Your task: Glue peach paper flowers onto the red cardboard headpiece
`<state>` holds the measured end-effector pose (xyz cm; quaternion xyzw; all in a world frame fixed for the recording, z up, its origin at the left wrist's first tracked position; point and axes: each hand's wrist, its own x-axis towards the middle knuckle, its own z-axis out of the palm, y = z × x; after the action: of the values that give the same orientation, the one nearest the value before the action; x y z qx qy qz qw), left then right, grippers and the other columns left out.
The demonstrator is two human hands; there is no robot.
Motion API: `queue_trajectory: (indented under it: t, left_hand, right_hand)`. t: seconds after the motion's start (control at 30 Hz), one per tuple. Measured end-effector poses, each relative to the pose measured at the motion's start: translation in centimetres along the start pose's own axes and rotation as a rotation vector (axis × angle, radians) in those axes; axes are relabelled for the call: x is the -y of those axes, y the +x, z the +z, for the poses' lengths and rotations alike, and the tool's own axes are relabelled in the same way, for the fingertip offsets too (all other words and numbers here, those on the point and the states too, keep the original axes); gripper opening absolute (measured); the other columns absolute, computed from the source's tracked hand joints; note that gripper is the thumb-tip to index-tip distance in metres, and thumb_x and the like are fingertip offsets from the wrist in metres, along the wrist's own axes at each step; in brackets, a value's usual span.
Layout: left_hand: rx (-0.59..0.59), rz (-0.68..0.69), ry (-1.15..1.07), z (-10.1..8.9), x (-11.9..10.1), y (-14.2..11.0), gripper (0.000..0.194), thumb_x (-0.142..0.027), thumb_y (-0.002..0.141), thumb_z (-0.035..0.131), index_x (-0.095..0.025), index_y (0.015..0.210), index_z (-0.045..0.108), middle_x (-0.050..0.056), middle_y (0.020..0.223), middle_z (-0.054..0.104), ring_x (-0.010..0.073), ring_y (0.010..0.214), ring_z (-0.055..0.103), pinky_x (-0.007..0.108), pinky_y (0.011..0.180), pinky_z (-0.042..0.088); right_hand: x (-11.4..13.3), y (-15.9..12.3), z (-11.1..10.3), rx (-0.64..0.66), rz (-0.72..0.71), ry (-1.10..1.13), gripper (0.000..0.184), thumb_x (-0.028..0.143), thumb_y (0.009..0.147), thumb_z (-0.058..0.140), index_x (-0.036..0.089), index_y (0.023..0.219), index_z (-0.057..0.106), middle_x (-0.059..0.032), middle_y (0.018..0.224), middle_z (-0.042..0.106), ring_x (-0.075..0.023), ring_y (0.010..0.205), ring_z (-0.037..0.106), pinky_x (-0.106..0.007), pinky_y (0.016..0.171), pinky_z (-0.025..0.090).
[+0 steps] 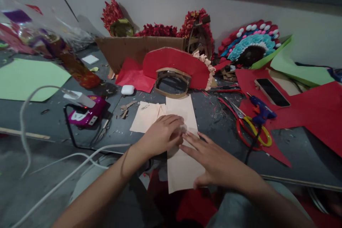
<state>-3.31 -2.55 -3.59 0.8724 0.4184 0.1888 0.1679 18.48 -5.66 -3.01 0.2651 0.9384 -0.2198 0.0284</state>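
A long strip of pale peach paper (184,174) runs from the table down over its front edge. My left hand (165,131) is over the left side of the strip, its fingers curled together. Something small and pale, too blurred to name, shows by its fingertips. My right hand (207,155) lies on the strip's right side with its fingers apart, the fingertips close to those of the left. Beside the strip is a smaller piece of peach paper (141,121). Behind it stands a red arched headpiece (173,58) with a cardboard band (173,95) and peach ruffles along its right edge.
Scissors (240,128) and a blue glue gun (263,112) lie at the right, near a phone (272,92) on red paper (323,103). To the left are a purple power adapter (88,114), white cables, an earbud case (127,90) and a bottle (77,64). Decorated headpieces (251,42) line the wall.
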Motion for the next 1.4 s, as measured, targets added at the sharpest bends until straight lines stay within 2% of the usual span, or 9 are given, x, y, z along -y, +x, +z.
queue_trajectory:
  t: [0.2, 0.37, 0.57, 0.8, 0.93, 1.07, 1.17, 1.27, 1.4]
  left_hand:
    - [0.001, -0.069, 0.105, -0.2, 1.9, 0.1, 0.033, -0.007, 0.075, 0.047, -0.015, 0.106, 0.057, 0.009, 0.114, 0.061, 0.0213, 0.106, 0.055, 0.039, 0.093, 0.041]
    - [-0.053, -0.116, -0.044, -1.1, 1.4, 0.3, 0.026, -0.013, 0.081, 0.045, -0.017, 0.101, 0.061, 0.008, 0.11, 0.064, 0.022, 0.104, 0.055, 0.04, 0.094, 0.039]
    - [0.069, -0.116, -0.89, -2.0, -1.8, 0.8, 0.047, -0.052, 0.088, 0.036, -0.016, 0.104, 0.061, 0.009, 0.104, 0.064, 0.0208, 0.093, 0.059, 0.031, 0.082, 0.044]
    - [0.069, -0.326, -0.81, -1.8, -2.9, 2.9, 0.027, -0.039, 0.082, 0.056, -0.015, 0.075, 0.063, -0.001, 0.067, 0.056, 0.01, 0.065, 0.049, 0.021, 0.061, 0.038]
    - [0.145, -0.311, -0.767, -1.9, -2.7, 3.1, 0.029, -0.04, 0.085, 0.051, -0.015, 0.076, 0.063, -0.002, 0.067, 0.054, 0.0098, 0.065, 0.048, 0.02, 0.06, 0.037]
    - [0.281, -0.212, -0.603, -1.2, -2.8, 3.0, 0.029, -0.036, 0.087, 0.046, -0.016, 0.082, 0.065, -0.001, 0.066, 0.058, 0.0101, 0.061, 0.05, 0.02, 0.058, 0.037]
    - [0.338, -0.171, -0.515, -0.3, -2.8, 3.1, 0.029, -0.033, 0.088, 0.044, -0.015, 0.086, 0.066, 0.002, 0.07, 0.063, 0.0107, 0.059, 0.052, 0.021, 0.057, 0.038]
    - [0.329, -0.191, -0.51, 0.0, -2.6, 3.2, 0.031, -0.036, 0.087, 0.044, -0.014, 0.084, 0.066, 0.002, 0.068, 0.063, 0.0109, 0.058, 0.051, 0.021, 0.055, 0.037]
    - [0.317, -0.217, -0.561, -0.3, -2.3, 3.3, 0.027, -0.032, 0.087, 0.044, -0.015, 0.087, 0.066, 0.0, 0.068, 0.061, 0.0104, 0.06, 0.05, 0.02, 0.056, 0.037]
  right_hand:
    - [2.4, -1.7, 2.1, -0.009, -0.043, -0.048, 0.076, 0.028, 0.076, 0.064, 0.024, 0.141, 0.024, -0.0088, 0.15, 0.017, -0.0284, 0.137, 0.014, -0.058, 0.108, 0.009]
    - [1.9, -2.3, 1.6, -0.197, -0.12, 0.227, 0.035, 0.013, 0.087, 0.041, 0.022, 0.118, 0.053, -0.0034, 0.121, 0.06, -0.0144, 0.113, 0.053, -0.037, 0.105, 0.032]
    - [0.0, -2.9, 0.3, -0.631, 0.423, 0.884, 0.017, 0.031, 0.087, 0.049, 0.02, 0.089, 0.063, 0.0, 0.077, 0.067, -0.0112, 0.069, 0.06, -0.02, 0.061, 0.045]
    - [-1.2, -2.1, 0.0, -0.832, 0.552, 1.642, 0.025, 0.037, 0.076, 0.062, 0.019, 0.093, 0.056, -0.0021, 0.08, 0.067, -0.0132, 0.068, 0.061, -0.023, 0.061, 0.046]
    - [-1.8, -3.0, -1.1, -0.631, 0.459, 1.472, 0.028, 0.037, 0.077, 0.062, 0.02, 0.098, 0.054, -0.0046, 0.089, 0.067, -0.0142, 0.072, 0.062, -0.026, 0.065, 0.048]
    - [-2.2, -3.0, -3.5, -0.725, 0.409, 0.784, 0.038, 0.033, 0.077, 0.063, 0.024, 0.112, 0.051, -0.0061, 0.113, 0.059, -0.0174, 0.098, 0.058, -0.031, 0.084, 0.045]
    - [-2.3, -1.5, -5.1, -0.529, 0.34, 0.422, 0.033, 0.034, 0.079, 0.06, 0.024, 0.11, 0.057, -0.0055, 0.106, 0.062, -0.0182, 0.097, 0.057, -0.03, 0.084, 0.041]
    - [-2.8, -0.2, -5.6, -0.233, 0.294, 0.413, 0.022, 0.035, 0.084, 0.052, 0.021, 0.096, 0.064, -0.0014, 0.076, 0.065, -0.0127, 0.068, 0.057, -0.022, 0.062, 0.039]
    - [-3.9, 0.2, -5.0, -0.176, 0.339, 0.529, 0.022, 0.034, 0.084, 0.051, 0.018, 0.083, 0.066, 0.0023, 0.06, 0.056, -0.0086, 0.056, 0.047, -0.02, 0.052, 0.03]
